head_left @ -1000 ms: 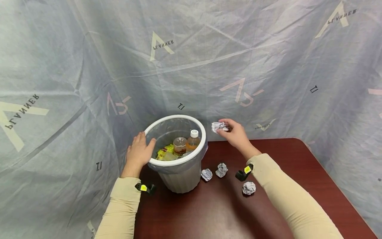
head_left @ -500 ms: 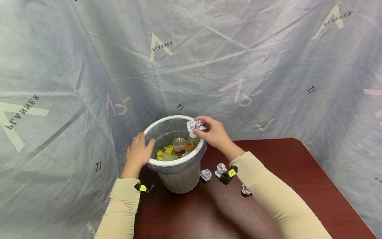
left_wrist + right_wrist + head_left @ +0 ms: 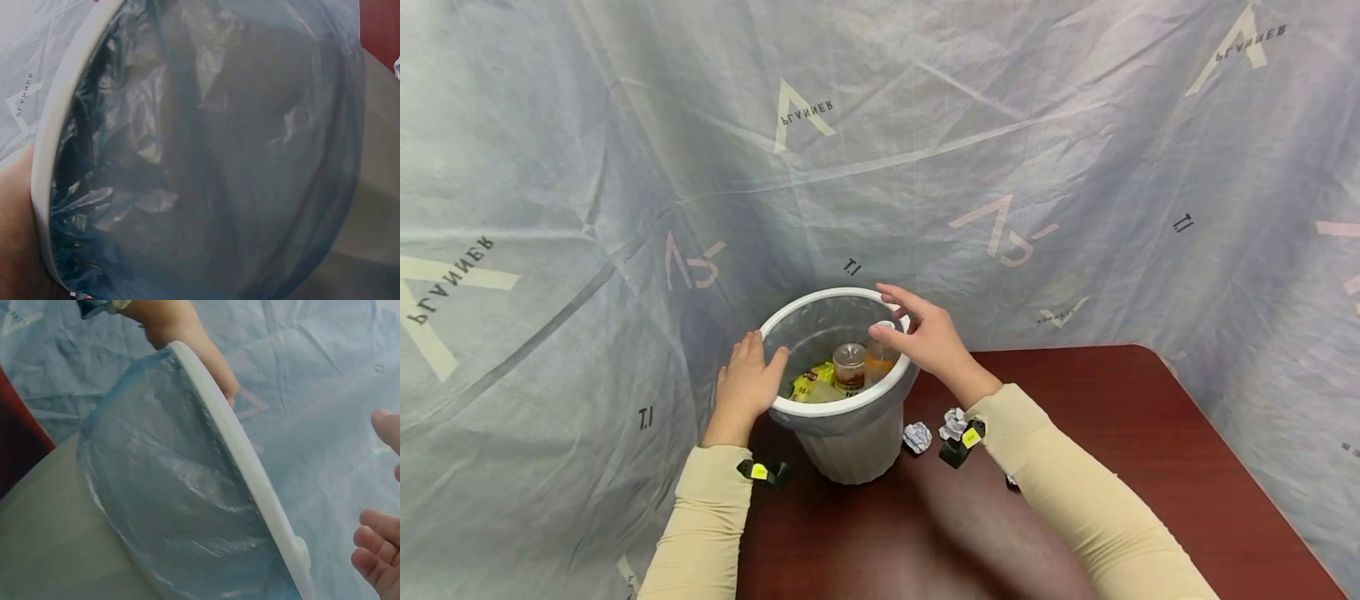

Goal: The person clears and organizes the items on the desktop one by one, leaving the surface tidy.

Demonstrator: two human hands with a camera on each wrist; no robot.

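Note:
A white-rimmed waste bin [image 3: 820,408] with a bluish plastic liner [image 3: 219,156] stands at the left end of the dark red table [image 3: 1112,433]. My left hand [image 3: 766,350] holds the near-left rim, thumb over the edge and fingers outside. Over the bin's right rim hovers my right hand [image 3: 895,312], fingers spread and holding nothing; its fingertips [image 3: 375,550] show beside the rim [image 3: 250,469]. Inside the bin are an amber bottle [image 3: 880,358], a lidded jar [image 3: 850,367] and yellow packaging [image 3: 811,385].
Two crumpled paper balls [image 3: 917,437] [image 3: 953,421] lie on the table right of the bin, and a third [image 3: 1011,481] peeks from under my right forearm. Grey printed sheeting [image 3: 1000,167] hangs close behind and around the table.
My right hand carried a crumpled paper ball leftward from beside the bin to over its rim, then opened; the ball is no longer in the hand. The left hand stayed on the rim.

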